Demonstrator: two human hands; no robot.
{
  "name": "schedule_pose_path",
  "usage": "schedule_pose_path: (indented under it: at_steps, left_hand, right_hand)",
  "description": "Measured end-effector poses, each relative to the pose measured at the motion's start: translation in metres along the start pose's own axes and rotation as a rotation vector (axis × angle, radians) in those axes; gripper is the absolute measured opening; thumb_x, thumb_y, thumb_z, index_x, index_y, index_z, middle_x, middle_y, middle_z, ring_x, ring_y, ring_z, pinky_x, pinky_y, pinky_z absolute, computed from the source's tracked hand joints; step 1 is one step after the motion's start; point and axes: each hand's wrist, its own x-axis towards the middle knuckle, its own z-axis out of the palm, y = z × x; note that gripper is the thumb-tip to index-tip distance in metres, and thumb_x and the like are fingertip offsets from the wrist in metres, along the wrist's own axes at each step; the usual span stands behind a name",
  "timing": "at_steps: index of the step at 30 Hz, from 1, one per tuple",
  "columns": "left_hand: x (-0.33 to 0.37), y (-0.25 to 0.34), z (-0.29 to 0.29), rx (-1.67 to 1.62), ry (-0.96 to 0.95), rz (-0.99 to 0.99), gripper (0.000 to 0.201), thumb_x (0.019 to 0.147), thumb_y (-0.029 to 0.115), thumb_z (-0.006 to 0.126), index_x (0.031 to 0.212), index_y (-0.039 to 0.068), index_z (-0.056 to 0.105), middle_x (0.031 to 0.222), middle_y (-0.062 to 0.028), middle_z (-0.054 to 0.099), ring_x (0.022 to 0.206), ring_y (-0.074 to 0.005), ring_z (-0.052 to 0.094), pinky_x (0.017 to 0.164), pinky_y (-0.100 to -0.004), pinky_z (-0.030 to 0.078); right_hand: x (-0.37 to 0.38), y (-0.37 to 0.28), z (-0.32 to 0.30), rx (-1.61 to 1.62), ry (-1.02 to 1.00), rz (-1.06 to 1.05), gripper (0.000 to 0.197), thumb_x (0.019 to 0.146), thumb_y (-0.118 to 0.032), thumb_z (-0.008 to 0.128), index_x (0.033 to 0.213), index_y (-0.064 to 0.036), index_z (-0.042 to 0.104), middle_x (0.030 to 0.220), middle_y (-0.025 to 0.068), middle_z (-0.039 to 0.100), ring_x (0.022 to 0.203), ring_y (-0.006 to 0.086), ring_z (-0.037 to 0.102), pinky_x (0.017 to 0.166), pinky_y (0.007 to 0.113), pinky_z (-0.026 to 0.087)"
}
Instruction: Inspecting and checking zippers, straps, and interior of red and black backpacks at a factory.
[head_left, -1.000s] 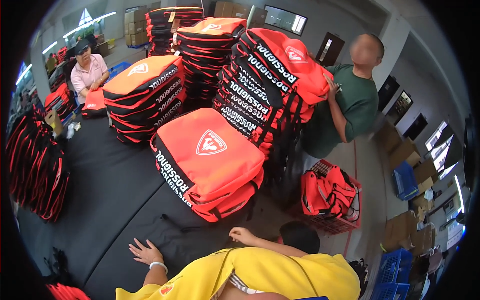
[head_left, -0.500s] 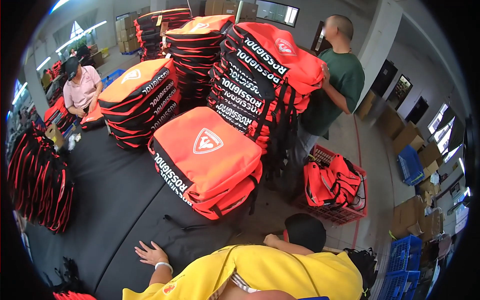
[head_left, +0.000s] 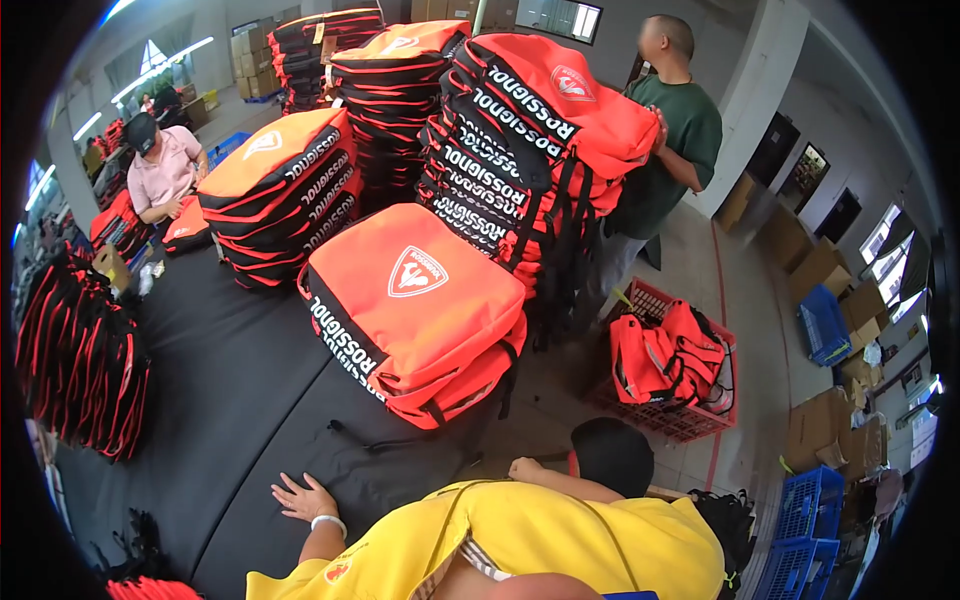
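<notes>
My left hand (head_left: 308,501) lies flat on the black table cover (head_left: 260,400), fingers spread, holding nothing. At the table's near edge my right hand (head_left: 524,468) is closed, its fingers curled; what they hold, if anything, is hidden. Close to that forearm is a black rounded thing (head_left: 612,457) with a red edge; its kind is unclear. Beyond both hands, a short stack of red and black backpacks (head_left: 420,290) lies on the table. A thin black strap (head_left: 365,438) sticks out between this stack and my left hand.
Tall backpack stacks (head_left: 490,170) stand at the back. Someone in green (head_left: 665,140) has hands against the tallest; someone in pink (head_left: 165,170) works at far left. Folded black and red pieces (head_left: 80,360) line the left. A red crate (head_left: 680,425) with bags stands right.
My right hand has shifted slightly left, still closed. My left hand stays flat in place. The person in green and the tallest stack's top bag have moved slightly; the person in pink has shifted their arms.
</notes>
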Motion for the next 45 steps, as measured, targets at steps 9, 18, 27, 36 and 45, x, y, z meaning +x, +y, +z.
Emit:
schedule_pose_path:
  at_steps: [9, 18, 27, 36, 45]
  left_hand:
    - [-0.001, -0.003, 0.001, -0.003, 0.029, -0.001, 0.057, 0.094, 0.046, 0.047, 0.145, 0.023, 0.034, 0.154, -0.0112, 0.022, 0.143, -0.0272, 0.018, 0.109, -0.0586, 0.023]
    - [-0.001, -0.003, 0.0, -0.021, -0.008, -0.011, 0.058, 0.094, 0.046, 0.048, 0.145, 0.022, 0.034, 0.155, -0.0107, 0.02, 0.144, -0.0257, 0.016, 0.11, -0.0572, 0.021]
    - [0.0, -0.001, 0.001, -0.014, 0.007, -0.011, 0.058, 0.094, 0.045, 0.049, 0.145, 0.022, 0.034, 0.155, -0.0097, 0.021, 0.144, -0.0258, 0.017, 0.111, -0.0562, 0.021]
    - [-0.001, -0.001, -0.004, -0.01, -0.007, -0.02, 0.058, 0.094, 0.046, 0.048, 0.145, 0.022, 0.034, 0.155, -0.0095, 0.02, 0.144, -0.0252, 0.017, 0.111, -0.0556, 0.021]
    - [-0.002, 0.002, -0.007, -0.01, -0.033, -0.019, 0.058, 0.094, 0.046, 0.046, 0.145, 0.022, 0.033, 0.156, -0.0109, 0.018, 0.144, -0.0255, 0.015, 0.111, -0.0556, 0.019]
  right_hand:
    - [-0.003, 0.015, 0.002, -0.111, -0.003, 0.028, 0.025, 0.085, -0.023, 0.06, 0.095, -0.0036, 0.071, 0.101, 0.0168, 0.068, 0.092, 0.0322, 0.065, 0.082, 0.042, 0.05]
    - [-0.009, 0.014, 0.005, -0.074, 0.046, 0.01, 0.026, 0.085, -0.025, 0.06, 0.092, -0.0027, 0.071, 0.097, 0.0168, 0.068, 0.091, 0.0338, 0.065, 0.083, 0.044, 0.05]
    - [-0.005, 0.011, 0.005, -0.107, 0.023, -0.011, 0.026, 0.084, -0.024, 0.059, 0.094, -0.0035, 0.07, 0.098, 0.0186, 0.067, 0.092, 0.0348, 0.064, 0.082, 0.045, 0.05]
    - [-0.011, 0.005, 0.004, -0.076, 0.021, 0.004, 0.025, 0.083, -0.023, 0.059, 0.093, -0.0037, 0.07, 0.1, 0.019, 0.067, 0.095, 0.0355, 0.064, 0.083, 0.044, 0.05]
    - [-0.003, 0.014, 0.012, -0.083, 0.098, 0.004, 0.02, 0.08, -0.024, 0.064, 0.09, -0.0079, 0.073, 0.089, 0.0119, 0.071, 0.086, 0.0282, 0.068, 0.08, 0.038, 0.052]
